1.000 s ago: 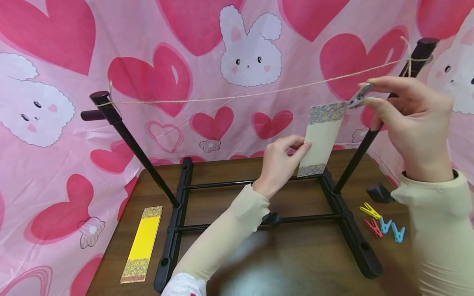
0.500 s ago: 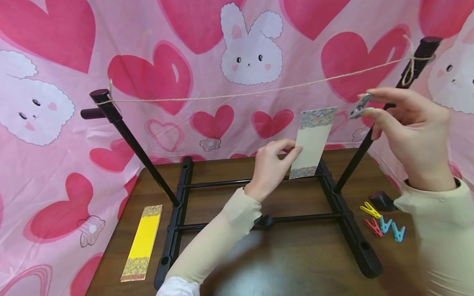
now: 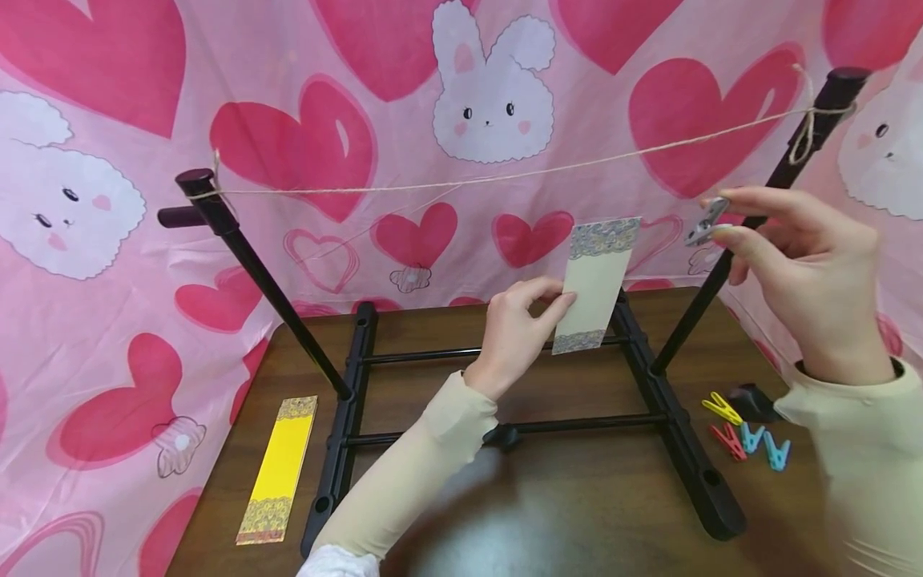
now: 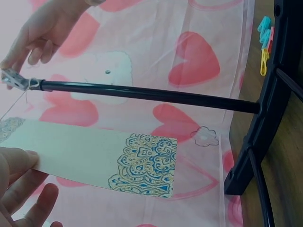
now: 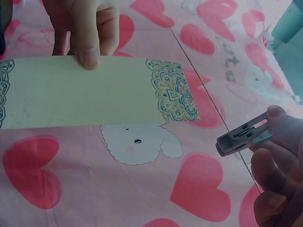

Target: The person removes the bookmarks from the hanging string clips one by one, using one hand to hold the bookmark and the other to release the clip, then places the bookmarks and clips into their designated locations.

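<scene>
My left hand (image 3: 513,332) pinches a cream bookmark (image 3: 594,288) by its left edge, between thumb and fingers. Blue-and-gold lace patterns band both ends of the card, seen well in the left wrist view. It hangs upright below the string (image 3: 519,174), apart from it. To the right, my right hand (image 3: 815,280) pinches a grey clothespin (image 3: 707,222) between thumb and index finger. In the right wrist view the clothespin (image 5: 244,135) points toward the card's patterned end, with a gap between them.
The string runs between two posts of a black frame (image 3: 692,449) on the wooden table. A yellow bookmark (image 3: 277,473) lies at left. At right lie yellow (image 3: 721,407), red (image 3: 730,441) and blue clothespins (image 3: 776,451). A pink heart-and-rabbit cloth (image 3: 404,72) hangs behind.
My left hand has moved left and slightly down with the cream bookmark, away from the clothespin. My right hand has lowered a little, still holding the clothespin.
</scene>
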Tool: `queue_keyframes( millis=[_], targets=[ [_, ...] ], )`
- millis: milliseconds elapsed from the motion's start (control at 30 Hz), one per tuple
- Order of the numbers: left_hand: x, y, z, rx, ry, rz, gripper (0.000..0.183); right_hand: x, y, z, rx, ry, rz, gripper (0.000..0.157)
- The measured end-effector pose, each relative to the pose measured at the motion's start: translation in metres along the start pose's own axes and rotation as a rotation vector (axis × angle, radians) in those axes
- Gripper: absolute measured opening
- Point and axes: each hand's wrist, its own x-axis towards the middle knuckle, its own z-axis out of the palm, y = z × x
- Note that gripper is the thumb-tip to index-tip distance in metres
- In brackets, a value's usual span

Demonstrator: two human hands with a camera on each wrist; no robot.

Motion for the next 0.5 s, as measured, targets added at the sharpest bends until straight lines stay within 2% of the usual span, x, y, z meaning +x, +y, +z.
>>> queue_keyframes(
  millis=[233,500],
  targets=[
    [-0.007,-0.003,-0.008,-0.008,-0.001,-0.031,0.015,-0.005,0.003,-0.004,0.014,-0.024,0.045,0.034],
    [-0.014,-0.01,-0.015,0.012,0.019,-0.048,0.014,-0.01,0.009,-0.008,-0.048,-0.039,0.074,0.034]
  ],
)
